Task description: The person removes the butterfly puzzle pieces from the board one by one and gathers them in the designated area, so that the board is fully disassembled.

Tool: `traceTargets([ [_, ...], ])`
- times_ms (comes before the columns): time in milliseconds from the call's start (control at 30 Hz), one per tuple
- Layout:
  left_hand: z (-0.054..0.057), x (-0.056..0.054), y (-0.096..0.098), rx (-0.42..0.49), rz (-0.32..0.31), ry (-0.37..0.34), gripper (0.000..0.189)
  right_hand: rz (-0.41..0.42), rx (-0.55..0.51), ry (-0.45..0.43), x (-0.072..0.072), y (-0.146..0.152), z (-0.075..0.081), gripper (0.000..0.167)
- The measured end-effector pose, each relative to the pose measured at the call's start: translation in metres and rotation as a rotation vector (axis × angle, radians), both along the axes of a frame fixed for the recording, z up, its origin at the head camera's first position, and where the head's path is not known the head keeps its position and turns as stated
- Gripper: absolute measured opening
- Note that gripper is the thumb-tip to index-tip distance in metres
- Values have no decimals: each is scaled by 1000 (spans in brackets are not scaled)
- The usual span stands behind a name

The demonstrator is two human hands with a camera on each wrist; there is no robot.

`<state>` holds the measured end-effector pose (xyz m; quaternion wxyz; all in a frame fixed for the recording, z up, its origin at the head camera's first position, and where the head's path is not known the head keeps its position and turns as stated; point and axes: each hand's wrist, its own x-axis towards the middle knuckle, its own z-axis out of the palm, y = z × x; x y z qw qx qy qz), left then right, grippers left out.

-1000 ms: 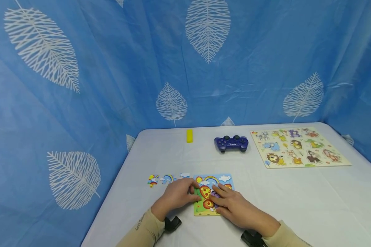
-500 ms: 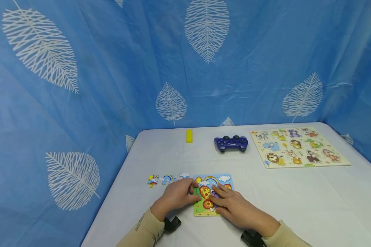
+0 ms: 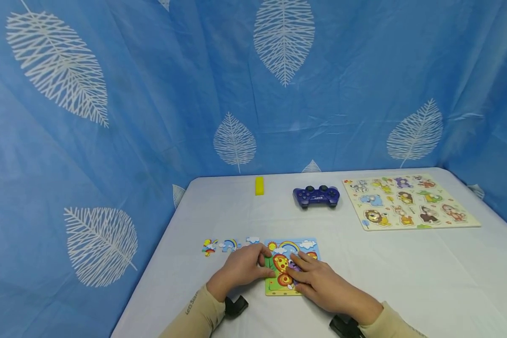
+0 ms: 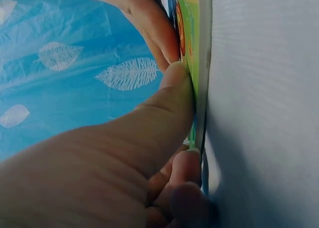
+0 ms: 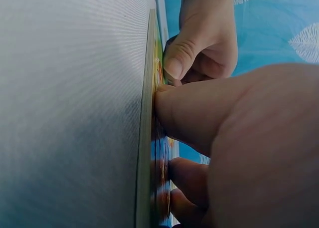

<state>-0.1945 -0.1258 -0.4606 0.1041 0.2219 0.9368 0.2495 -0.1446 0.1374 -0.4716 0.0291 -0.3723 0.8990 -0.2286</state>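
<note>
The board (image 3: 280, 294) with the butterfly picture lies flat on the near part of the tabletop (image 3: 405, 277). The right hand (image 3: 321, 281) rests on its right half with the fingers spread, the tips touching the picture; nothing is pinched there. The left hand (image 3: 242, 265) is at the left edge of the board, its fingers curled and its thumb upon the green part. The wrist view is dark and the fingers overlap, so I cannot tell whether this grip pinches something or only presses. Three loose pieces (image 3: 230, 245) lie in a row to the left, one just beyond the left hand. Farther away are a yellow block (image 3: 259, 186), a gamepad (image 3: 316, 196) and, at the right, an animal board (image 3: 448, 225).

In my judgement, the step in hand is to make the left side of the picture sit flat. To do it well, the right hand should hold the board firmly, so that it does not slide. The left thumb should push straight down, softly at first, because pressure from one side could lift the neighbouring part.
</note>
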Motion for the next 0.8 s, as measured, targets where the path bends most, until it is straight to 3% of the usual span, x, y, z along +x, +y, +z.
traceTargets([
  [200, 0, 2, 1, -16, -6, 28, 42, -3, 4, 1, 0, 0, 0, 44],
  [400, 6, 5, 2, -167, -47, 172, 44, 13, 6, 29, 0, 1, 3, 44],
  [500, 8, 5, 3, -196, -65, 216, 43, 15, 20, 49, -1, 0, 5, 44],
  [800, 5, 0, 4, -176, -87, 145, 42, 21, 27, 66, -1, 0, 5, 43],
])
